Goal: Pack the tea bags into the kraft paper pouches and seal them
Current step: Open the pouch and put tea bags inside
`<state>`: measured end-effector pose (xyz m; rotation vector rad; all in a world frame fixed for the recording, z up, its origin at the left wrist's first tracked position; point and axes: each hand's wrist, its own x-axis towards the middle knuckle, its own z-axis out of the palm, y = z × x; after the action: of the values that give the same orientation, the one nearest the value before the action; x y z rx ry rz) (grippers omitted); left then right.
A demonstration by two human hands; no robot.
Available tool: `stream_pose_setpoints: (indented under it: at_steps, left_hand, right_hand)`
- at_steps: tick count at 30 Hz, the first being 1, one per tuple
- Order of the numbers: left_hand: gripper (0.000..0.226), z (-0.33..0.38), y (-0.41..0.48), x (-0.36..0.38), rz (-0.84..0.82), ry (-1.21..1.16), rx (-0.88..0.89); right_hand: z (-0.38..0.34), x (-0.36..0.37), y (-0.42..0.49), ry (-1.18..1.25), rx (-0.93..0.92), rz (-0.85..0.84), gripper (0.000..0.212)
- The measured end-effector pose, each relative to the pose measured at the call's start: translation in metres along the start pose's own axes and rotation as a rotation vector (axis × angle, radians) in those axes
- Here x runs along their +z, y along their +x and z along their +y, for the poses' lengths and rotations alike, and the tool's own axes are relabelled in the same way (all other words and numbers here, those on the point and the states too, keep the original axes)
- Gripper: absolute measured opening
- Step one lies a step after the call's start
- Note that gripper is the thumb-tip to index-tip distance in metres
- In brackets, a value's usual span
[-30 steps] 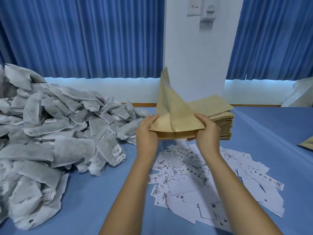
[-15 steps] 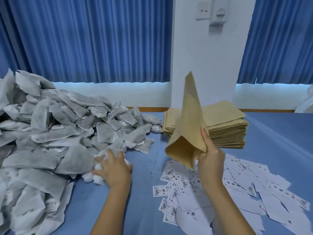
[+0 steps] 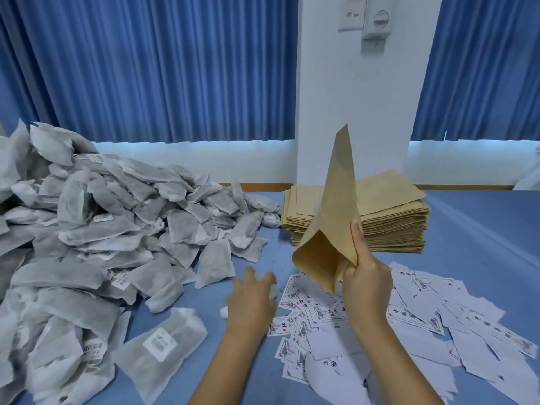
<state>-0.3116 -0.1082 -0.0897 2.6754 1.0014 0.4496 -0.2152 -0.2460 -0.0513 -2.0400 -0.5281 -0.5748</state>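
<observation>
Two hands: left hand (image 3: 252, 299) blurred, apparently curled over a small white mesh tea bag (image 3: 272, 290) above the middle of the blue cloth-covered table (image 3: 482, 229); right hand (image 3: 366, 283) pinching the mouth edge of a flat tan kraft paper pouch (image 3: 333, 223), thumb on the outer face, pouch held near upright with its spread mouth turned down toward the left hand.
Risk, heap: grey-white heap of mesh tea bags (image 3: 102, 229) along the left edge, loosely piled; liable to slide toward the near edge if dragged at.
Risk, held bag: mostly hidden under the fingers; could snag on the pouch lip or drop short.
Risk, pouch: gripped on one side only; could fold flat before the bag enters.
Risk, slips: scattered white printed paper slips (image 3: 409, 320) below the pouch; easily swept aside by a forearm.
Count, heap: dozens at least, too many to count.
Count, held bag: one, as far as visible.
Count, pouch in hand: one.
Count, stacked tan kraft pouches (image 3: 380, 217) toward the far edge: one stack, sheets uncountable.
Count, slips: dozens, overlapping.
Count, sealed pouches: none visible.
</observation>
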Motion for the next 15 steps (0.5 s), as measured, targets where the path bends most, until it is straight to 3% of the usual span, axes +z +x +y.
stream_pose_setpoints:
  at_steps: [4,5,7,9,12,15]
  left_hand:
    - [0.028,0.014,-0.011,-0.029,0.596,-0.688,0.34]
    - [0.028,0.02,-0.018,-0.038,0.602,-0.795,0.486]
    - [0.031,0.036,-0.031,-0.047,0.362,-0.907,0.684]
    - [0.032,0.053,-0.035,-0.044,0.157,-0.934,0.615]
    - [0.017,0.07,-0.019,-0.037,0.179,-0.907,0.227]
    - [0.02,0.085,-0.001,-0.039,0.13,-1.057,0.057]
  right_hand:
    - [-0.004,0.001,-0.003,-0.087,-0.018,-0.053,0.079]
    - [-0.003,0.002,-0.003,-0.122,-0.019,-0.063,0.078]
    - [-0.001,0.004,-0.002,-0.184,-0.05,-0.098,0.079]
    - [0.0,0.004,-0.003,-0.194,-0.081,-0.133,0.08]
    - [-0.006,0.0,-0.002,-0.157,-0.073,-0.119,0.078]
    - [-0.015,-0.003,-0.009,-0.069,-0.201,-0.021,0.079]
